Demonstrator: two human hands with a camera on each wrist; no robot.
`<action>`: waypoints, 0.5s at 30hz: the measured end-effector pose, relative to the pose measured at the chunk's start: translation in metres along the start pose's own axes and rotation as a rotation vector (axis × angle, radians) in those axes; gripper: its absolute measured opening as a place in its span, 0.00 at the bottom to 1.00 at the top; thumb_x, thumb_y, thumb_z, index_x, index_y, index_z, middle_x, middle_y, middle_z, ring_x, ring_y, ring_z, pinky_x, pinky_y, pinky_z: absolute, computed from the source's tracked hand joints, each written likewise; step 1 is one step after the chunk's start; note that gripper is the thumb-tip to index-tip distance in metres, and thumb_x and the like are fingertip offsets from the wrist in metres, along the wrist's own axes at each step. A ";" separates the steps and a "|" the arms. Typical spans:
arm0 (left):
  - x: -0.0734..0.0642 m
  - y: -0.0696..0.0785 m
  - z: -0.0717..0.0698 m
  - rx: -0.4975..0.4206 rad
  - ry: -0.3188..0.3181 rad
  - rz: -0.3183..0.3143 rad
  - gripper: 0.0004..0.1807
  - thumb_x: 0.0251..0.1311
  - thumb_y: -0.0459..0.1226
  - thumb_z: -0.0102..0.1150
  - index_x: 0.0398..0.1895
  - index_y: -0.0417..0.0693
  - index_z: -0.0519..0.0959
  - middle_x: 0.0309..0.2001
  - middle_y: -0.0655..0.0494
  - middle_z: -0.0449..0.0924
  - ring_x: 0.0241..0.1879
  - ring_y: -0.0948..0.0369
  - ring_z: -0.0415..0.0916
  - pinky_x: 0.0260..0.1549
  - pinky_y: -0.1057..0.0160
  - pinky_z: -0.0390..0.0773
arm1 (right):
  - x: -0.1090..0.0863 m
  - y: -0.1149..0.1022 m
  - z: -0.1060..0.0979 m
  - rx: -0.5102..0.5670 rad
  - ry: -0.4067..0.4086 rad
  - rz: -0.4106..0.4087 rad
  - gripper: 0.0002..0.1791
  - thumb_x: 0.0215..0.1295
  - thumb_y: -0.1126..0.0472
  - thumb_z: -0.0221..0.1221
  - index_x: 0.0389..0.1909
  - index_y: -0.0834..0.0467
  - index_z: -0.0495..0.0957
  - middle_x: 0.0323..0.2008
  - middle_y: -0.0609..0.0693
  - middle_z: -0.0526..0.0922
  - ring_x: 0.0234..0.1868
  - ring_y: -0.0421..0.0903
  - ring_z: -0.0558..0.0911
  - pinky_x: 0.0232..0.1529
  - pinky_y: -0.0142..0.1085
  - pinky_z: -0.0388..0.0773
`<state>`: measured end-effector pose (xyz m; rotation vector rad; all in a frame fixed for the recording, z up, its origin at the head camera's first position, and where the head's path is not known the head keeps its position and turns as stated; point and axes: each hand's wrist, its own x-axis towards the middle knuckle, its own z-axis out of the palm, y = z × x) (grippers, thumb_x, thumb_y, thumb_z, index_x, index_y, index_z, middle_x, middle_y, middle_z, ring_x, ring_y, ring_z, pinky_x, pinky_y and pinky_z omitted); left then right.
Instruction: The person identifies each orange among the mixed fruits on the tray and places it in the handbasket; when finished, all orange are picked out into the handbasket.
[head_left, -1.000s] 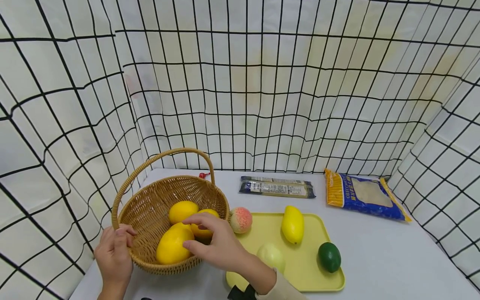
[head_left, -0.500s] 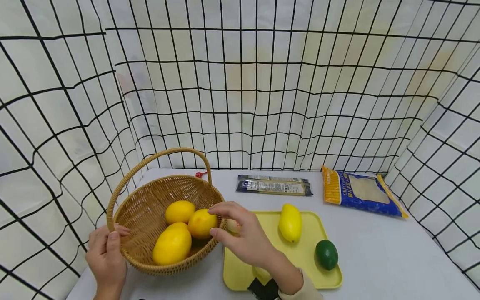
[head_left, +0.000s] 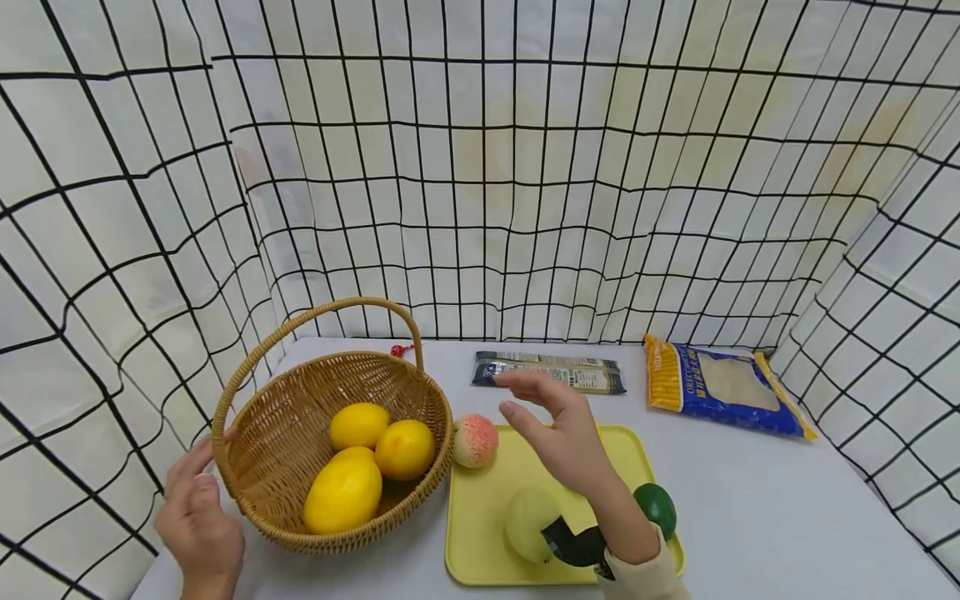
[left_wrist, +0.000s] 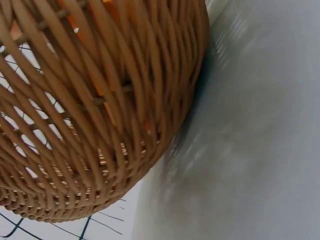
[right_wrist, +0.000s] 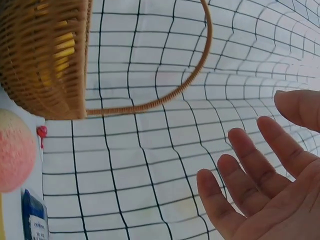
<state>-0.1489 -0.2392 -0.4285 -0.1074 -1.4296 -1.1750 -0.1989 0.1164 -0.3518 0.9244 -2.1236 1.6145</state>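
A wicker basket (head_left: 281,492) with an arched handle (head_left: 255,367) stands at the left, with a large smooth yellow fruit (head_left: 343,492) and two smaller lemon-like fruits (head_left: 406,450) inside. My left hand (head_left: 197,521) is at the basket's left side, its fingers partly behind the handle base and not curled round the rim. My right hand (head_left: 562,429) is raised over the yellow tray (head_left: 472,533), its fingers spread and holding nothing. A pink and cream peach (head_left: 476,441) lies between basket and tray. On the tray are a pale green round fruit (head_left: 528,523) and a dark green fruit (head_left: 656,507).
A dark flat packet (head_left: 600,379) lies at the back, and a blue and yellow bag of pasta (head_left: 727,387) at the back right. A small red object (head_left: 398,350) is behind the basket. Black grid netting over white cloth encloses the table.
My right hand has moved from over the basket to the right, above the tray, uncovering the fruits and the peach. My left hand has loosened from the basket's rim and shifted slightly left.
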 end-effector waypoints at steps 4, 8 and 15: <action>0.006 0.016 0.006 -0.006 0.143 0.017 0.18 0.63 0.32 0.45 0.45 0.25 0.79 0.47 0.52 0.84 0.52 0.61 0.76 0.57 0.68 0.66 | -0.002 0.000 -0.012 -0.041 0.035 0.000 0.16 0.67 0.67 0.59 0.55 0.56 0.78 0.54 0.49 0.80 0.56 0.44 0.78 0.59 0.40 0.74; 0.015 0.037 0.015 -0.129 0.329 0.078 0.15 0.54 0.34 0.57 0.36 0.25 0.77 0.40 0.47 0.79 0.47 0.56 0.75 0.57 0.63 0.66 | -0.004 0.001 -0.018 -0.060 0.041 0.014 0.17 0.68 0.67 0.58 0.56 0.56 0.77 0.55 0.49 0.80 0.57 0.44 0.78 0.59 0.41 0.73; 0.027 0.085 0.035 -0.277 0.056 0.198 0.11 0.54 0.29 0.57 0.31 0.23 0.76 0.36 0.44 0.80 0.43 0.58 0.78 0.49 0.67 0.71 | -0.006 0.002 -0.025 -0.152 -0.040 0.045 0.19 0.71 0.63 0.56 0.61 0.54 0.74 0.59 0.48 0.77 0.59 0.45 0.77 0.60 0.44 0.72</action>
